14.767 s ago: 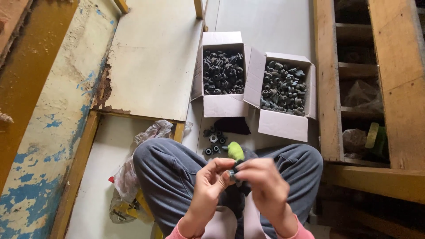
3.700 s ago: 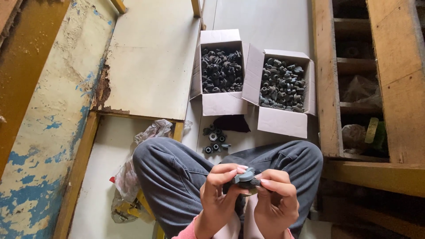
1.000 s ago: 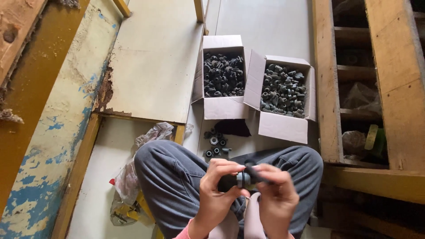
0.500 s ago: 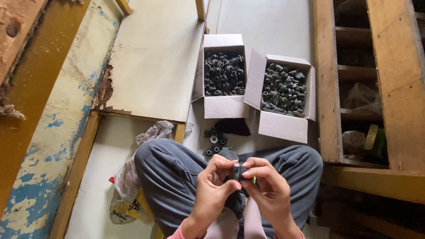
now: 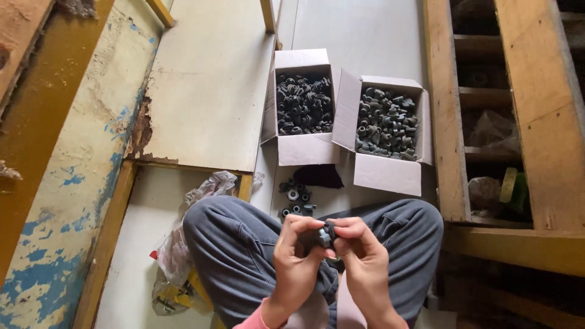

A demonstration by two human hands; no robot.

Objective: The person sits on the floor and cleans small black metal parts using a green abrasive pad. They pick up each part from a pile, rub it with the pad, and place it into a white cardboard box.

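I sit cross-legged in grey trousers. My left hand [image 5: 297, 256] and my right hand [image 5: 364, 259] meet over my lap, and both pinch a small dark round part [image 5: 325, 234] between the fingertips. Most of the part is hidden by my fingers. Ahead of my knees a few loose dark parts [image 5: 295, 198] and a black cloth [image 5: 319, 176] lie on the floor. Beyond them stand two open white cardboard boxes, the left box [image 5: 303, 148] and the right box [image 5: 388, 175], each filled with several dark parts.
A crumpled plastic bag [image 5: 201, 194] lies by my left knee, with yellow packaging [image 5: 183, 295] beneath it. A wooden rack [image 5: 524, 122] with shelves and bagged items stands on the right. A pale board [image 5: 207, 85] and a worn blue-flecked plank [image 5: 67, 183] lie on the left.
My hands have dropped slightly toward my lap while still working the small part between the fingertips. The boxes and loose parts have stayed where they were.
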